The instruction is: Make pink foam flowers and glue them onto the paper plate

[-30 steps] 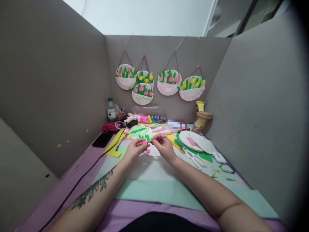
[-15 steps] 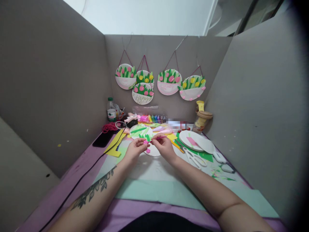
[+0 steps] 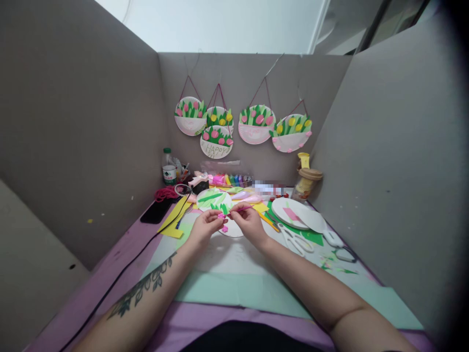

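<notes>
My left hand (image 3: pixel 205 226) is closed, pinching a small pink flower (image 3: pixel 221 215) between thumb and fingertips. In the closed fingers of my right hand (image 3: pixel 250 225) is a thin magenta stick (image 3: pixel 247 208), its tip pointing left at the flower. Whether the tip touches the flower is too small to tell. Under both hands lies a white paper plate (image 3: pixel 235 230) with green paper leaves (image 3: pixel 219 208) at its far side. A second pink flower (image 3: pixel 224 229) shows just below my left fingertips, at the plate's left part. Behind it rests another plate (image 3: pixel 205 192) with green strips.
White scissors (image 3: pixel 293 239), a pencil (image 3: pixel 270 222) and stacked paper plates (image 3: pixel 284 206) lie to the right. A phone (image 3: pixel 157 211), yellow paper (image 3: pixel 172 226) and a black cable (image 3: pixel 137 256) are on the left. Decorated plates (image 3: pixel 257 133) hang on the back partition.
</notes>
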Motion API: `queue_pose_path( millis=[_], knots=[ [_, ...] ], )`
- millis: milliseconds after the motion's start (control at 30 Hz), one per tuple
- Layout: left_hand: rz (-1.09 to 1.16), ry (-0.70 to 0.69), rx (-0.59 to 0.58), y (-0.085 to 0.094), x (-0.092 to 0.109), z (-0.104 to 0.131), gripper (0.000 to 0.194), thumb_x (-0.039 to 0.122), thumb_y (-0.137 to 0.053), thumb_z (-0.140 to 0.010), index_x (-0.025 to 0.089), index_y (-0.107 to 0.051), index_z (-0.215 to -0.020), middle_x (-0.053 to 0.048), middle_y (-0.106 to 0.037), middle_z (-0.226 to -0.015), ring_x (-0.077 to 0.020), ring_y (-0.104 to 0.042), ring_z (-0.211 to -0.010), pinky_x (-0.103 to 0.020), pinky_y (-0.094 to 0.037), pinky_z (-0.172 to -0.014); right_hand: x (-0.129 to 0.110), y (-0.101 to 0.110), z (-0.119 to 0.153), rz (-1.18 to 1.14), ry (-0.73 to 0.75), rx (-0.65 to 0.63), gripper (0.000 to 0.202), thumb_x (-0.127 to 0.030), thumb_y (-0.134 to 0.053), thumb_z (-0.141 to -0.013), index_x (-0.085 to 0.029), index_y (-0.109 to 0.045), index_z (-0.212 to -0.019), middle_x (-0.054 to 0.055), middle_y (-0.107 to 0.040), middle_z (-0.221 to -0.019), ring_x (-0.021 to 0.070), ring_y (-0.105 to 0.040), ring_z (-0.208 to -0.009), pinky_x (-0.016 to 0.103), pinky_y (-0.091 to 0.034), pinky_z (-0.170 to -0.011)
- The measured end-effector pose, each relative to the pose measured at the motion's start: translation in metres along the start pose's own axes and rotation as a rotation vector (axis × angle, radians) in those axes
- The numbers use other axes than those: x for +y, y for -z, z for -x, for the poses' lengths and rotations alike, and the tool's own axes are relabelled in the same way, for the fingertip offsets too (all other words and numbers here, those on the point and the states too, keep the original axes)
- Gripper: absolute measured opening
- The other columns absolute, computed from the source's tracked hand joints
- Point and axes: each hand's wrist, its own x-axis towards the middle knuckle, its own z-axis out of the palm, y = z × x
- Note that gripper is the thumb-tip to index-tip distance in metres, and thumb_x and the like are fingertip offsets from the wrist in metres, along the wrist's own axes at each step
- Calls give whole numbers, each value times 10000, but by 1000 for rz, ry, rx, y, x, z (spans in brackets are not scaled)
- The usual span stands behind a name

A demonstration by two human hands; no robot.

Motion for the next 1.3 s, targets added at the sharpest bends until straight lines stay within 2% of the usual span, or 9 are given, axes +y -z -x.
queue_pose_path(
  millis=[300, 500, 600, 800, 1100, 1300],
  knots=[
    [17, 13, 11, -2, 2, 2, 484, 298, -892, -503, 139, -619, -869, -62, -708, -761, -194, -689, -782, -280, -508, -705, -1, -1, 1, 7, -24, 3, 170, -350, -659, -749, -196, -590, -741, 12, -631, -705, 172, -643, -663, 278, -523, -611],
    [11, 28, 58, -3, 4, 1, 509, 280, -878, -524, 159, -657, -966, -42, -699, -785, -162, -662, -742, -275, -493, -701, -13, -1, 1, -129, -10, 49, 192, -360, -693, -713, -208, -579, -737, -9, -619, -671, 164, -641, -664, 307, -552, -667],
    [41, 30, 79, -2, 3, 0, 449, 256, -870, -529, 157, -689, -927, -38, -697, -836, -133, -648, -741, -256, -484, -717, -15, -1, 0, -144, -9, 62, 194, -359, -699, -703, -209, -580, -733, -12, -617, -677, 152, -629, -653, 313, -556, -682],
    [83, 28, 62, -2, 3, 0, 409, 242, -877, -518, 153, -648, -844, -27, -691, -786, -163, -679, -795, -264, -493, -754, -8, -1, 1, -95, -20, 44, 192, -353, -695, -713, -200, -583, -739, -1, -624, -699, 160, -640, -671, 298, -542, -666],
    [37, 33, 43, -2, 1, -1, 473, 290, -894, -502, 141, -637, -870, -46, -705, -758, -182, -692, -775, -279, -506, -738, 0, -1, 2, 2, 3, 15, 194, -376, -676, -745, -199, -594, -745, 14, -633, -721, 167, -637, -667, 283, -530, -628],
    [24, 17, 48, -2, -1, -2, 481, 301, -896, -495, 132, -648, -871, -53, -709, -753, -178, -688, -759, -259, -504, -692, 2, 0, 2, 41, 9, 10, 151, -334, -658, -759, -199, -592, -741, 12, -629, -710, 161, -618, -642, 277, -513, -614]
  ],
)
